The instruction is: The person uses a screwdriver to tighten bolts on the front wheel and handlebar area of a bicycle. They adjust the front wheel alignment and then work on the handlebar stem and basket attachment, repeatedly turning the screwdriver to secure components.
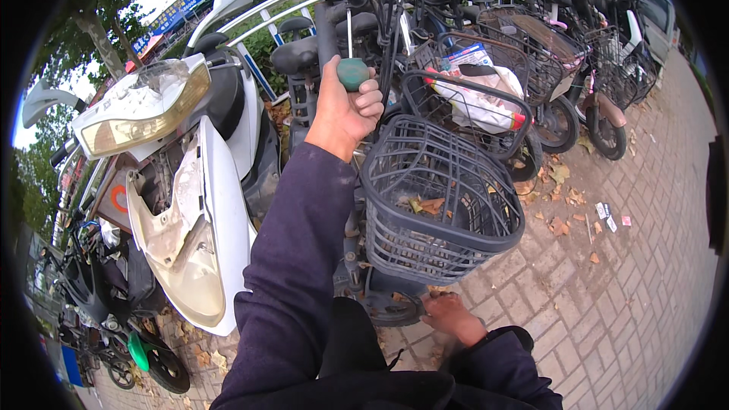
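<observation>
My left hand point(345, 110) is raised at the handlebar of a bicycle in front of me, fingers curled round a screwdriver point(352, 74) with a rounded green handle. What looks like its thin metal shaft points up and away, beside the black handlebar grip point(326, 34). The thumb lies close to the end of that grip; whether it touches cannot be made out. Below and right of this hand is the bicycle's dark plastic basket point(444, 247), with dry leaves inside. My right hand point(454, 317) hangs low by the front wheel point(392, 307), its fingers loosely apart and nothing seen in them.
A white scooter with a cracked front panel point(190, 250) stands close on the left. Several bicycles with wire baskets line the right, one basket holding a white and red bag point(486, 99). A white railing point(269, 23) runs behind. Fallen leaves and paper scraps lie on the brick paving point(562, 296).
</observation>
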The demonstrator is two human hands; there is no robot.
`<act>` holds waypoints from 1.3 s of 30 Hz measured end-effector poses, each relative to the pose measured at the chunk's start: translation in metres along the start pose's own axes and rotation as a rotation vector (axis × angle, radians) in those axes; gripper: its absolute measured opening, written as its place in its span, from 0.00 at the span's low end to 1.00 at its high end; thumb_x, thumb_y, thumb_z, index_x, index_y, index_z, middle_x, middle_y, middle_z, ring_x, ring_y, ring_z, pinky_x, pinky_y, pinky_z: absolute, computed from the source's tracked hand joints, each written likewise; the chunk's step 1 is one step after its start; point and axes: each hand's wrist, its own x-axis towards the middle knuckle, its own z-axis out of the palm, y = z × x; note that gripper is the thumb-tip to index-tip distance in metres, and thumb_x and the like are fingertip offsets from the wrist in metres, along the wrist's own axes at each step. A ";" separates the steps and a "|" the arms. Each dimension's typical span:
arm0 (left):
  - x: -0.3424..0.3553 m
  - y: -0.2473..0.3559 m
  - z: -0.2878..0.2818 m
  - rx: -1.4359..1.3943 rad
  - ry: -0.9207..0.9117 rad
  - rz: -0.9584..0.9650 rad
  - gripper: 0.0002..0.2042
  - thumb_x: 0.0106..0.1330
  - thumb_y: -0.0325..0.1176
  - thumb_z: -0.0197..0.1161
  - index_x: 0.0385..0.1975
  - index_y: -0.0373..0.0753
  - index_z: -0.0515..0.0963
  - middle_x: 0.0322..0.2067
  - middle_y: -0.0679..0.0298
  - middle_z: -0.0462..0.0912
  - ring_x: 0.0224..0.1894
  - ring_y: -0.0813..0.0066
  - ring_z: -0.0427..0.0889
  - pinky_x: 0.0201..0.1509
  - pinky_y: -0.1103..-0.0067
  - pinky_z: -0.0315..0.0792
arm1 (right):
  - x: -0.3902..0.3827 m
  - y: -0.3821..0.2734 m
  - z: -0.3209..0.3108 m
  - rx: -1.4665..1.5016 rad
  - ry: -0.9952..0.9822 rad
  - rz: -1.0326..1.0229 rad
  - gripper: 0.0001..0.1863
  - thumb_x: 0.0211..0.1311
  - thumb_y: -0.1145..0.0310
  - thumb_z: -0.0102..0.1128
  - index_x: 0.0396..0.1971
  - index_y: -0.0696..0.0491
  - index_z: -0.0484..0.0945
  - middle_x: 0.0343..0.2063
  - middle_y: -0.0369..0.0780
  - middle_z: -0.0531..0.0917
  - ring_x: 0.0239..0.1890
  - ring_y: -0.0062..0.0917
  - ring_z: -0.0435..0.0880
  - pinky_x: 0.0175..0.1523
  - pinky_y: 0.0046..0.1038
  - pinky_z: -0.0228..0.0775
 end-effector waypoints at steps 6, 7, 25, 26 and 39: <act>-0.003 -0.006 0.001 0.006 -0.052 0.190 0.25 0.70 0.55 0.62 0.38 0.34 0.69 0.32 0.59 0.70 0.22 0.79 0.66 0.19 0.84 0.57 | 0.001 0.003 0.005 -0.020 0.069 -0.029 0.25 0.58 0.55 0.65 0.51 0.54 0.75 0.45 0.48 0.83 0.49 0.48 0.82 0.53 0.48 0.74; -0.002 -0.007 0.001 0.002 -0.036 0.241 0.23 0.70 0.54 0.63 0.38 0.36 0.69 0.31 0.60 0.70 0.22 0.79 0.66 0.19 0.84 0.57 | 0.001 0.004 0.005 -0.021 0.082 -0.037 0.25 0.57 0.55 0.65 0.51 0.54 0.75 0.45 0.48 0.83 0.49 0.48 0.83 0.53 0.48 0.74; 0.007 -0.001 0.004 -0.129 0.063 0.146 0.29 0.63 0.60 0.67 0.35 0.35 0.71 0.31 0.61 0.70 0.22 0.80 0.66 0.18 0.84 0.55 | -0.002 0.002 0.000 -0.009 0.081 -0.049 0.25 0.59 0.57 0.65 0.50 0.56 0.72 0.43 0.50 0.83 0.48 0.50 0.83 0.51 0.50 0.73; 0.008 -0.002 0.005 -0.064 0.086 0.210 0.29 0.62 0.59 0.70 0.35 0.35 0.71 0.31 0.61 0.70 0.22 0.81 0.66 0.18 0.85 0.55 | -0.002 0.003 0.001 -0.011 0.069 -0.049 0.25 0.59 0.57 0.65 0.51 0.56 0.72 0.43 0.50 0.83 0.48 0.50 0.83 0.51 0.50 0.73; 0.013 0.004 -0.003 -0.020 0.069 0.047 0.36 0.68 0.71 0.49 0.41 0.34 0.71 0.33 0.58 0.75 0.18 0.81 0.62 0.17 0.84 0.54 | -0.004 -0.001 -0.003 -0.009 0.050 -0.026 0.25 0.58 0.57 0.66 0.50 0.57 0.72 0.45 0.50 0.82 0.48 0.51 0.83 0.53 0.50 0.73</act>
